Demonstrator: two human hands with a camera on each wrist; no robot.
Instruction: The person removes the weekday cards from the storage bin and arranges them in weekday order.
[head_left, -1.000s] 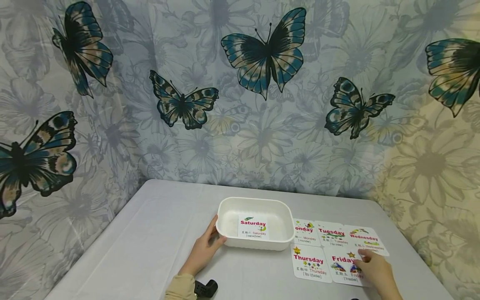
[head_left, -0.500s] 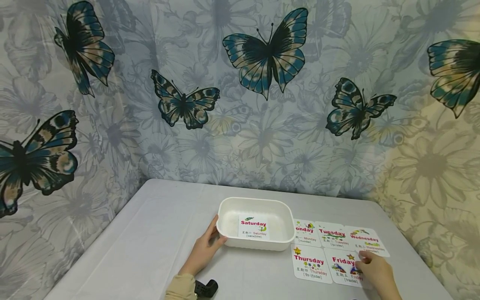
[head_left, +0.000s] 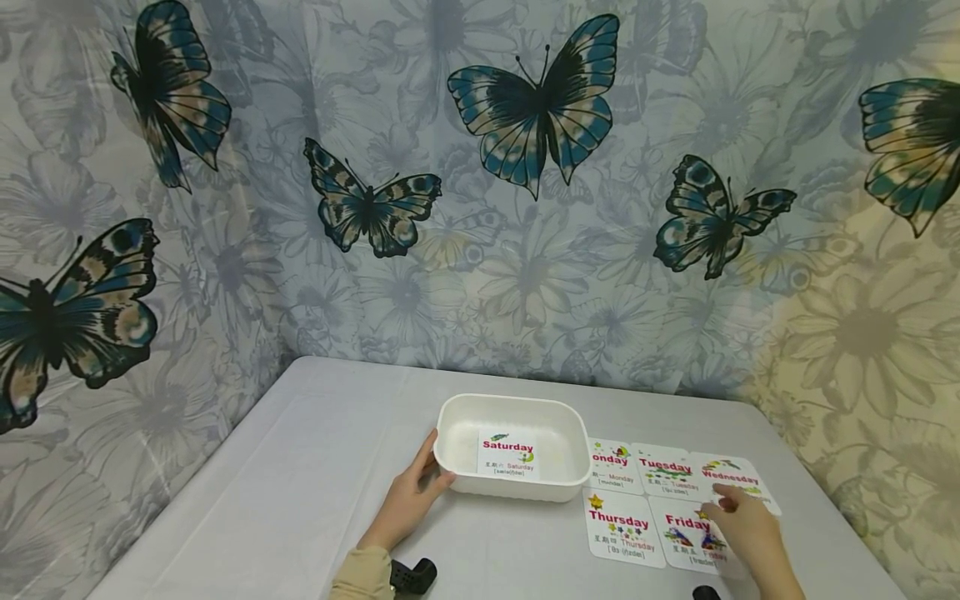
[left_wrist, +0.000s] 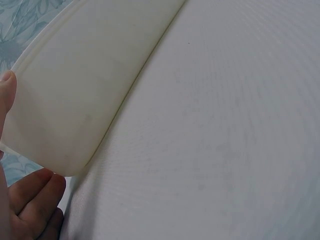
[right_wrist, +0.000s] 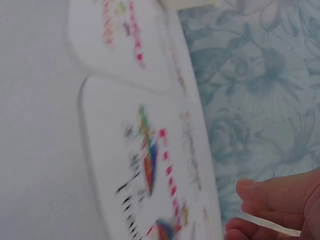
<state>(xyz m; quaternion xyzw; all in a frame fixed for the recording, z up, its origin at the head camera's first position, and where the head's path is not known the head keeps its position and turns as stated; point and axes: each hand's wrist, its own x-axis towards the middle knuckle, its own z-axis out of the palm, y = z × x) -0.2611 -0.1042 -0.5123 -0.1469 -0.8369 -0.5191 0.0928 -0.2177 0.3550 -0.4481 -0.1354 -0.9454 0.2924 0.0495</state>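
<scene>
- Right hand [head_left: 750, 529] has risen off the Friday card [head_left: 684, 542] and its fingertips are now over the lower edge of the Wednesday card [head_left: 741, 468]; left hand [head_left: 408, 496], tub [head_left: 517, 490] and cards look unmoved
- Friday card lies flat in the lower row, touching or just beside the Thursday card [head_left: 622, 529], its right end partly hidden by the right hand
- Right hand: fingers half bent, a narrow gap between thumb and fingertip, no card seen between them
- Saturday card [head_left: 507, 460] lies face up inside the white tub
- Left hand holds the tub's left end, thumb on the near side, fingers bent round the corner
- Step in hand, as I judge it: finishing the placing of the Friday card; taking the Saturday card next would call for a fingertip under its flat edge while the tub is held steady
- Upper row: Monday card [head_left: 611, 468], partly hidden by the tub, Tuesday card [head_left: 663, 473], Wednesday card
- Writing: red English day names above smaller Chinese, English and phonetic lines; the Monday card's heading shows only "onday", Wednesday's small lines are covered; no brand can be read
- Beyond the white table [head_left: 315, 467], a flowered cloth [head_left: 495, 287] with large butterflies [head_left: 540, 112]
</scene>
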